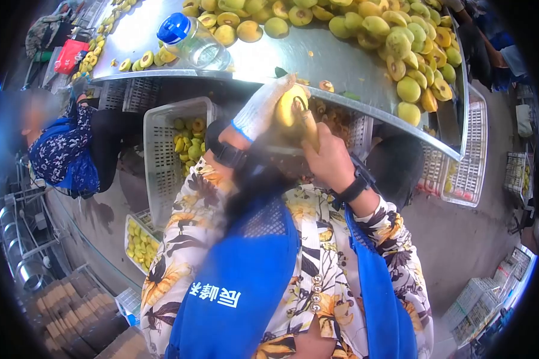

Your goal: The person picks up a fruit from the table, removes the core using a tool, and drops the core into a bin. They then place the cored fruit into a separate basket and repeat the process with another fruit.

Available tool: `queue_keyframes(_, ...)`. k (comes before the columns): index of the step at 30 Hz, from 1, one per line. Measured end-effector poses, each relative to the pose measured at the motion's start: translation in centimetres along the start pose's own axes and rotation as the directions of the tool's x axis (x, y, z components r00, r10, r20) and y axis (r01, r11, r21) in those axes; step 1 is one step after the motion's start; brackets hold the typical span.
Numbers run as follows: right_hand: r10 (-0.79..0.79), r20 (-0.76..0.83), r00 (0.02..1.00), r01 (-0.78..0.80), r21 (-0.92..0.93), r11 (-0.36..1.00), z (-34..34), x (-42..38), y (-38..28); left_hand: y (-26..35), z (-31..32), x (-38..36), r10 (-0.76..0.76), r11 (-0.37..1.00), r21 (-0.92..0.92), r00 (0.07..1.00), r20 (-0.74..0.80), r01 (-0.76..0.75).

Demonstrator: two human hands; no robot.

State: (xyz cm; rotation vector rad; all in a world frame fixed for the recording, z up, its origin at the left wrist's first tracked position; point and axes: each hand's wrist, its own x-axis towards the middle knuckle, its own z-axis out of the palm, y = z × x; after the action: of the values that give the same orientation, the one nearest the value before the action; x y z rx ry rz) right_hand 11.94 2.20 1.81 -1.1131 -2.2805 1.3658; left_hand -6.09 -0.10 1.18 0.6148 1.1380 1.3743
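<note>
The left hand [262, 109], in a knitted white glove with a blue cuff, is closed around a yellow fruit [290, 105], cupping it so the cut face turns toward the other hand. The bare right hand [329, 157] is clenched on a pale-handled tool [308, 127] whose tip meets the fruit; its blade is hidden. Both work just over the near edge of the desk [317, 60], a smooth sheet-metal surface, likely so scraps drop into the white slotted plastic crates [161, 143] below. Further on the metal lie a clear bottle with a blue cap [191, 42] on its side and a heap of round yellow-green fruit [401, 42], some halved. A seated co-worker in a blue apron [63, 149] is at the left.
</note>
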Motion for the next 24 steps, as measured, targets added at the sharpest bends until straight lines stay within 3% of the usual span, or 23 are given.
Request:
queue_keyframes(2,0.073,0.035,0.997,-0.072,-0.045,0.996,-0.2,-0.3,-0.4,-0.2,0.2,0.1,0.008,1.000,-0.001,1.000,-0.004,-0.008)
queue_keyframes(5,0.006,-0.103,0.995,-0.008,-0.023,1.000,0.0,-0.7,-0.2,-0.6,0.2,0.3,-0.011,0.995,-0.102,1.000,-0.026,0.009)
queue_keyframes(7,0.102,-0.111,0.989,-0.074,0.232,0.970,-0.2,-0.2,0.6,-0.8,0.3,0.2,0.006,0.993,-0.116,1.000,-0.015,-0.008)
queue_keyframes(9,0.194,-0.059,0.979,-0.140,0.493,0.859,-0.5,0.2,0.5,-0.8,0.6,0.0,0.055,0.998,-0.036,0.998,0.033,-0.054)
queue_keyframes(10,0.239,-0.033,0.971,-0.170,0.608,0.776,-0.7,0.4,0.4,-1.3,0.6,-0.1,0.063,0.995,-0.083,0.997,0.043,-0.060)
queue_keyframes(13,0.297,0.000,0.955,-0.194,0.757,0.624,-0.6,0.8,0.2,-2.5,1.1,-0.4,0.048,0.976,-0.214,0.997,0.064,-0.033)
queue_keyframes(15,0.166,-0.156,0.974,-0.054,0.550,0.833,0.0,2.1,2.6,-2.8,2.4,-1.4,0.063,0.950,-0.310,0.995,0.071,-0.039)
queue_keyframes(16,0.099,-0.171,0.980,-0.004,0.483,0.875,-0.3,2.3,2.8,-2.9,2.7,-1.7,0.071,0.934,-0.356,0.995,0.070,-0.042)
queue_keyframes(17,0.032,-0.186,0.982,0.049,0.413,0.909,-0.7,2.6,3.1,-3.7,2.2,-1.8,0.153,0.966,-0.222,0.984,0.086,-0.131)
queue_keyframes(18,-0.036,-0.200,0.979,0.103,0.341,0.934,-1.1,2.9,3.4,-3.4,2.3,-2.0,0.055,0.956,-0.291,0.997,0.049,-0.038)
queue_keyframes(20,-0.346,-0.223,0.912,0.383,0.151,0.911,-1.1,3.8,4.5,-2.0,2.8,-2.8,-0.146,0.891,-0.435,0.989,-0.007,0.129)
queue_keyframes(21,-0.117,-0.031,0.993,0.121,0.258,0.959,-1.9,3.2,2.8,-0.8,3.4,-3.4,-0.237,0.936,-0.284,0.969,-0.066,0.210)
queue_keyframes(24,-0.221,-0.109,0.969,0.233,0.114,0.966,-0.7,3.9,3.2,-2.6,2.4,-2.8,-0.208,0.930,-0.331,0.971,-0.122,0.158)
